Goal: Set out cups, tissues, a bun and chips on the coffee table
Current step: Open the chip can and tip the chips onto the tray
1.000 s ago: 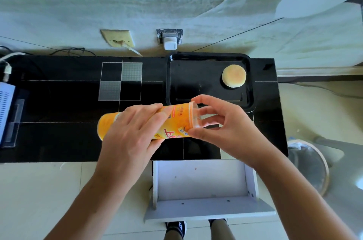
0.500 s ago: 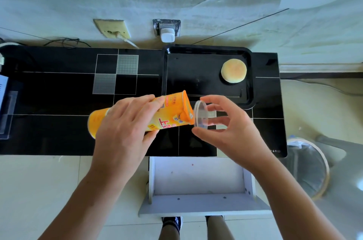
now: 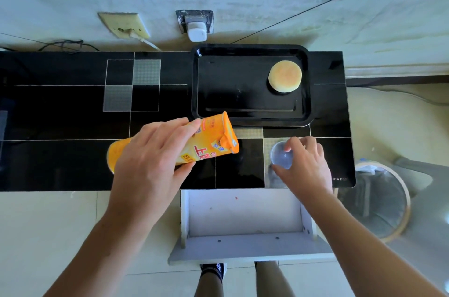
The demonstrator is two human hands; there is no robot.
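Right now the left hand [image 3: 150,163] is wrapped around the orange chip can [image 3: 194,143], fingers curled over its upper side and thumb underneath, holding it above the black table [image 3: 60,126]. The can lies nearly level, its long axis running from lower left up to the right, and its mouth end points toward the black tray [image 3: 250,116] and sits just short of the tray's near rim. The right hand [image 3: 303,163] pinches the clear plastic lid [image 3: 281,157] between thumb and fingertips, low over the table's near right part, well apart from the can's mouth (whether the lid already touches the surface I cannot tell).

What the coming move turns on, as I judge it, is that the tray lies ahead and slightly right of the can's mouth, so tipping that end further would send chips onto the tray's bare floor. The left hand alone governs this, since the right is occupied with the lid and sits off to the side.

On the tray's far right corner rests the bun [image 3: 284,76], clear of the likely pouring spot. No cups or tissues show on the table, so much of the task looks undone. A white drawer [image 3: 245,219] stands pulled out below the table's near edge.
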